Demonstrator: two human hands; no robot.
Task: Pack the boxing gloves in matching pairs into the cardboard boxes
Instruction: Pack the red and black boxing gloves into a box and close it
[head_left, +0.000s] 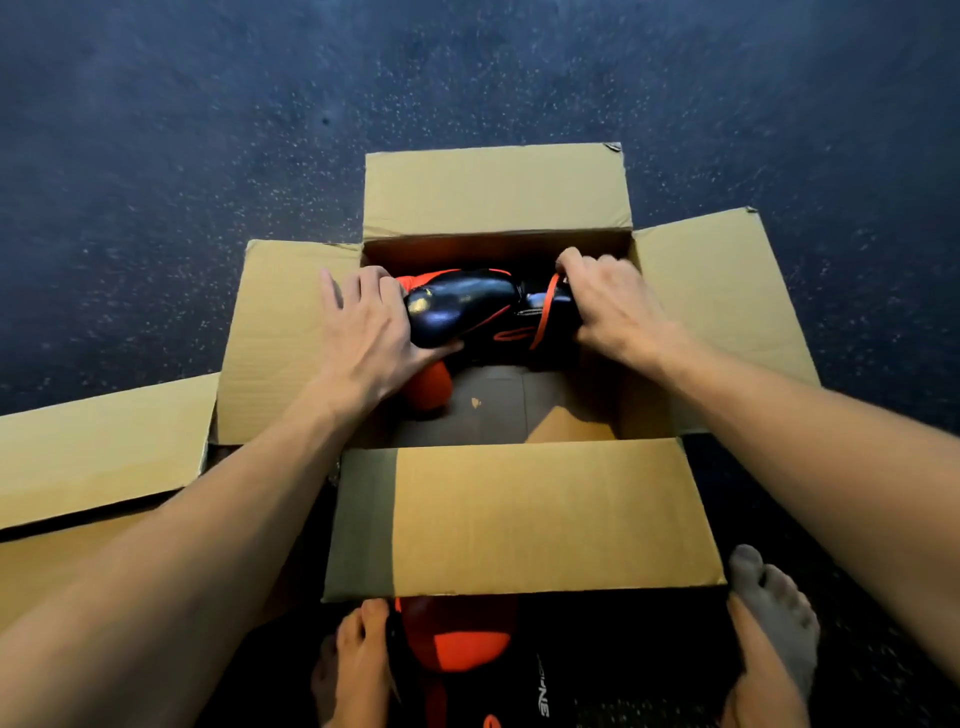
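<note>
Between the bare left foot and right foot, on the floor: one black-and-orange boxing glove, partly hidden under the near flap of the open cardboard box. All four flaps are folded outward. A second cardboard box lies just beside it on the left.

Inside the open box, towards the far wall: a second black-and-orange glove, lying crosswise. Left hand grips its padded end, thumb underneath, fingers curled over the top, little finger stretched out. Right hand is curled tight round the cuff end.

An orange padded part shows below the left hand; cannot tell which glove it belongs to. Beyond the box is dark speckled floor.
</note>
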